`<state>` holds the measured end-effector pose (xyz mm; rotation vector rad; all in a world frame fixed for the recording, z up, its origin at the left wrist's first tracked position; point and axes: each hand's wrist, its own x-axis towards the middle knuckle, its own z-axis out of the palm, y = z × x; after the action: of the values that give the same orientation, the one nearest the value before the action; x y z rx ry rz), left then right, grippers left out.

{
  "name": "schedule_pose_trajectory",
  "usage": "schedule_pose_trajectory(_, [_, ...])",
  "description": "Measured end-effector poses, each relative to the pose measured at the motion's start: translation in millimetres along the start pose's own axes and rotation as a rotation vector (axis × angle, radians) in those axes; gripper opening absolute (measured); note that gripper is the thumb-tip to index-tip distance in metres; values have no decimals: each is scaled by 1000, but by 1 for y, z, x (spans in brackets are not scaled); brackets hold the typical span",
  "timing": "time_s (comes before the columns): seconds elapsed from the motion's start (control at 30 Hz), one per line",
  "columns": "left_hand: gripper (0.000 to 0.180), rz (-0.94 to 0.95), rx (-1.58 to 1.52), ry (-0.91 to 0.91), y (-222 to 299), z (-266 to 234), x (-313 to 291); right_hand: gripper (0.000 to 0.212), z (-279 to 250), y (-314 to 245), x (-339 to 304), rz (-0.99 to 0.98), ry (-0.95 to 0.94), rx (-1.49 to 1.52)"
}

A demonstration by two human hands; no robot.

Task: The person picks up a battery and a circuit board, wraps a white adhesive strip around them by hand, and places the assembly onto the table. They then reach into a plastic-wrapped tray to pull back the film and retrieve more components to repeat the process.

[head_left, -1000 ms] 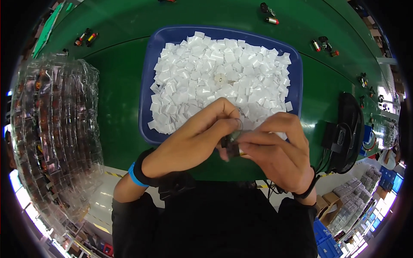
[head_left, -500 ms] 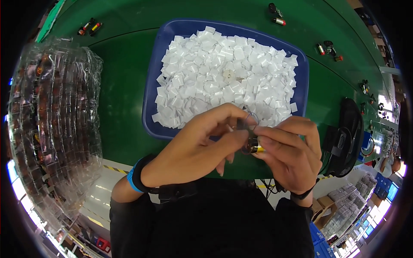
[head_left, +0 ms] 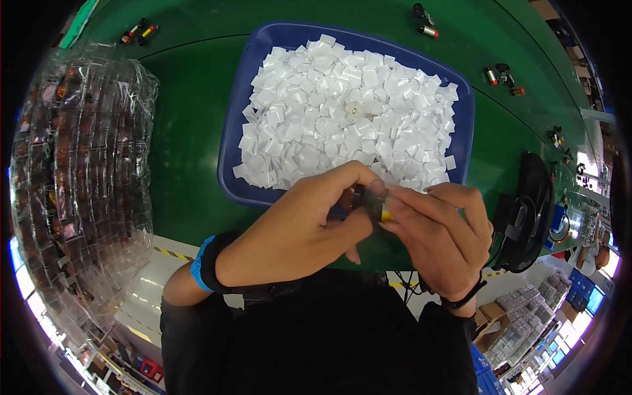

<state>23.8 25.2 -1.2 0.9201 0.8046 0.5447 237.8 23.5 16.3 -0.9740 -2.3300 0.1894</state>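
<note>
Close to my body, over the near edge of a blue tray (head_left: 228, 148), both hands meet on a small black-and-yellow cylindrical part (head_left: 386, 214). My left hand (head_left: 296, 227) pinches its dark end between thumb and fingers. From the other side, the fingertips of my right hand (head_left: 444, 240) close on the yellow end. Fingers cover much of the part, so its exact kind cannot be made out. Small white square pieces (head_left: 349, 79) heap up inside the tray, and a beige piece with a ring mark (head_left: 354, 110) lies among them.
Stacked clear plastic packs with dark parts (head_left: 85, 164) stand at the left. Small cylindrical parts (head_left: 146, 35) lie at the far left of the green table (head_left: 184, 131), with others (head_left: 428, 31) at the far right. A black device with a cable (head_left: 526, 214) sits at right.
Both hands stay together on the part, which has turned so less of its yellow shows. The thin loop seen above the fingers is less visible. The view has shifted slightly.
</note>
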Motion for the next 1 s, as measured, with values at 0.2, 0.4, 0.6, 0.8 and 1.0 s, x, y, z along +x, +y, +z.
schedule_pose_trajectory(0.2, [40, 49, 216, -37, 4, -1, -3, 32, 3, 2, -3, -26, 31, -61])
schedule_pose_trajectory(0.4, [41, 64, 26, -38, -2, 0, -3, 31, 1, 5, -4, -51, 61, -44])
schedule_pose_trajectory(0.6, [39, 91, 54, 3, -7, 6, -2, 32, 1, 1, -3, -49, 92, -29])
schedule_pose_trajectory(0.8, [35, 324, -27, 153, -12, 12, 0, 43, -8, -9, -8, 329, 178, 246])
schedule_pose_trajectory(1.0, [32, 493, 129, 177, -25, 10, -1, 45, 8, -21, -15, 438, 176, 544])
